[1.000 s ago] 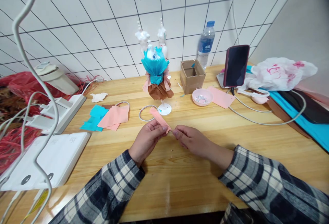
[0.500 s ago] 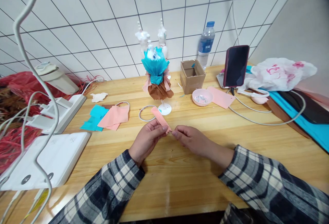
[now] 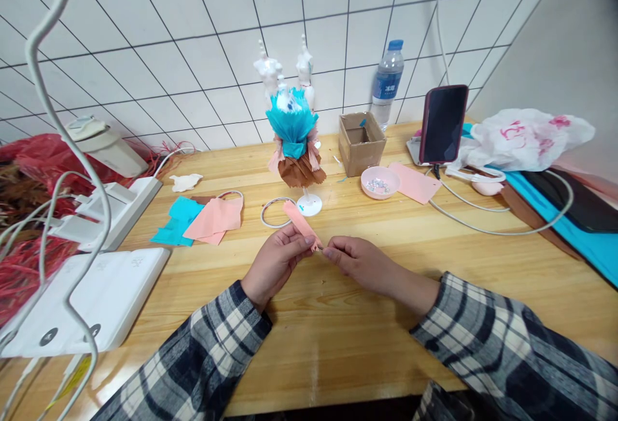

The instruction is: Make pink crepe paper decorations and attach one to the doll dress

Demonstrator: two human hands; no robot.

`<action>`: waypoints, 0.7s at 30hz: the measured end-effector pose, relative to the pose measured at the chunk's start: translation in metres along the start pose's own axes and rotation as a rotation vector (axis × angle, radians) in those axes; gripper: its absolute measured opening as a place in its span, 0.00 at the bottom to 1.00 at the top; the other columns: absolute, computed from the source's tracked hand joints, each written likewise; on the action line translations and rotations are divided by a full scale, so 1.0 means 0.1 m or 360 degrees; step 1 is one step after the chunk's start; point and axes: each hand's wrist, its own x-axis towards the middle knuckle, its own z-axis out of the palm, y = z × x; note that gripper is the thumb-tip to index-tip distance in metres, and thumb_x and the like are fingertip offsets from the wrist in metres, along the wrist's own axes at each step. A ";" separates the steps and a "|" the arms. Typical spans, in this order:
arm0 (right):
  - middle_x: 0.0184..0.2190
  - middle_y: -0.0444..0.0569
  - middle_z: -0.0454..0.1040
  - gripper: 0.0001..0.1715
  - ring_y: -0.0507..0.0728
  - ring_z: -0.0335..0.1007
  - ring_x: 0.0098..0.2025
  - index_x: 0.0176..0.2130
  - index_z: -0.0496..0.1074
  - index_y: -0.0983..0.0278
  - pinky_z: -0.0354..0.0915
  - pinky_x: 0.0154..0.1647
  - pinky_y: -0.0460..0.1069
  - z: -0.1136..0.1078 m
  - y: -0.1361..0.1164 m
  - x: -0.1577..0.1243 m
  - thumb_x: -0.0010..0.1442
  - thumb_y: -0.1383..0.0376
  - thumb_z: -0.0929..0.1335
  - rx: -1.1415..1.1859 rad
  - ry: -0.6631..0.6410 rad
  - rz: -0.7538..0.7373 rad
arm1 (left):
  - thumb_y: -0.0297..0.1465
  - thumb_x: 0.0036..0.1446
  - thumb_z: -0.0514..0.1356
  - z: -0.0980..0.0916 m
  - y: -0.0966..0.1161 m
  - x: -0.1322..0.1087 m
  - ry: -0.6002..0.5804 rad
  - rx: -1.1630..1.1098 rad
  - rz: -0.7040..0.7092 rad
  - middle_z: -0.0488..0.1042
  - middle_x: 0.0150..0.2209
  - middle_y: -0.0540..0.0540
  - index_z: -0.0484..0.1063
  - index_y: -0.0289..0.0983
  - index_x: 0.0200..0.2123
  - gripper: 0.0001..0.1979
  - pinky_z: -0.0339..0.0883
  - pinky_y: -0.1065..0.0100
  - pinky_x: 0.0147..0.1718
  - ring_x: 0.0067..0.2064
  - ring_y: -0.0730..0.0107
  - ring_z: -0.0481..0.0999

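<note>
My left hand (image 3: 281,253) pinches a folded strip of pink crepe paper (image 3: 300,220) between thumb and fingers; the strip's near end looks ruffled. Against that ruffled end, my right hand (image 3: 361,261) is closed in a pinch, and what its fingertips hold is too small to make out. Just beyond the strip stands a small mannequin (image 3: 292,128) on a white round base (image 3: 309,205), dressed in blue, brown and pink crepe paper. A grey ring-shaped band (image 3: 263,216) lies beside the base. Blue paper pieces (image 3: 176,221) and pink paper pieces (image 3: 219,220) lie to the left.
A pink bowl of beads (image 3: 381,183), a cardboard box (image 3: 358,150), a water bottle (image 3: 387,83) and an upright phone (image 3: 444,125) stand at the back right. Two white mannequins are behind the dressed one. At left are a power strip (image 3: 120,215), cables and a white flat case (image 3: 91,299).
Hardly anything differs. The fingertips of my right hand have shifted very slightly at the ruffled end of the pink strip; my left hand stays in place.
</note>
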 end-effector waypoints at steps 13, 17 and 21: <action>0.26 0.42 0.66 0.18 0.53 0.62 0.30 0.33 0.61 0.61 0.53 0.30 0.47 0.03 -0.02 -0.05 0.69 0.53 0.56 -0.0124 0.0150 -0.0027 | 0.27 0.48 0.70 0.03 0.03 -0.02 0.0174 -0.0092 -0.0035 0.79 0.31 0.48 0.72 0.34 0.34 0.11 0.70 0.76 0.34 0.33 0.76 0.76; 0.22 0.40 0.66 0.19 0.52 0.63 0.27 0.32 0.59 0.60 0.54 0.30 0.47 0.06 -0.01 -0.05 0.70 0.53 0.55 -0.0056 0.0117 -0.0043 | 0.27 0.46 0.70 0.05 0.02 -0.02 0.0184 -0.0038 -0.0037 0.79 0.32 0.47 0.71 0.34 0.37 0.15 0.69 0.74 0.35 0.33 0.74 0.76; 0.22 0.40 0.68 0.20 0.52 0.64 0.27 0.32 0.59 0.60 0.56 0.31 0.47 0.07 -0.02 -0.05 0.70 0.52 0.55 -0.0020 0.0114 -0.0072 | 0.28 0.47 0.70 0.06 0.02 -0.02 0.0170 0.0010 -0.0062 0.78 0.31 0.48 0.71 0.33 0.32 0.11 0.69 0.73 0.36 0.34 0.74 0.76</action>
